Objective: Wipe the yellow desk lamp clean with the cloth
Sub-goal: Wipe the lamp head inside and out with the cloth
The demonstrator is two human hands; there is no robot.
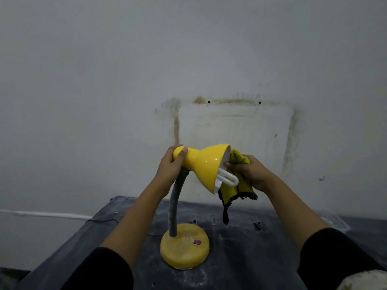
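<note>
Lamp first: the glossy yellow desk lamp [204, 164] with its grey flexible neck [175, 204] stands on a dark, dusty table cover [261, 248]. Its shade's narrow rear end is gripped by the left hand [169, 167]. The right hand [250, 170] clutches a bunched yellow microfibre cloth [240, 186] at the open rim, beside the white folded-tube bulb [228, 178]. The shade looks shiny, but the round base [184, 248] looks chalky and unwiped, so the job is probably about midway.

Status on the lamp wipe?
Left hand grips neck of lamp shade. Right hand holds yellow cloth at shade rim, beside bulb. Base looks dusty. Nothing in the way.
</note>
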